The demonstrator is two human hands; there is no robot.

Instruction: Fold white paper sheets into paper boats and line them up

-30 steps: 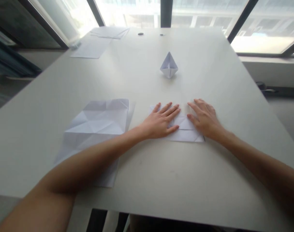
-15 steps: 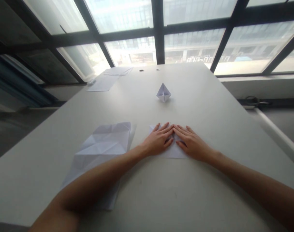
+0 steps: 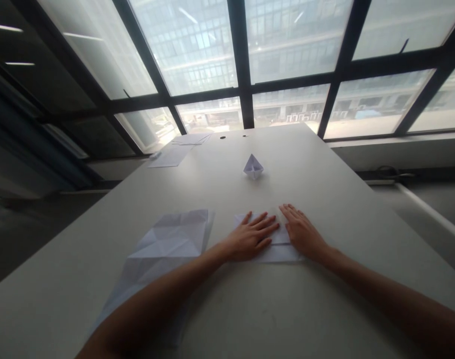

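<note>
A folded white sheet of paper [image 3: 279,253] lies flat on the table in front of me, with a horizontal fold edge across it. My left hand [image 3: 253,238] rests on its left part, palm down and fingers spread. At its right side is my right hand [image 3: 301,230], fingers stretched out together and pointing away from me, the edge of the hand against the paper. Both hands cover much of the sheet. Left of them, partly under my left forearm, lies a larger creased white sheet [image 3: 171,237].
A small folded paper boat [image 3: 253,168] stands farther back on the white table [image 3: 306,169]. Flat white papers [image 3: 171,155] lie at the far left corner. Large dark-framed windows [image 3: 246,75] rise behind the table. A white pipe [image 3: 433,212] runs along the right.
My right hand has moved right, away from my left fingertips, and turned more upright. My left hand stays spread on the paper. The view has tilted upward.
</note>
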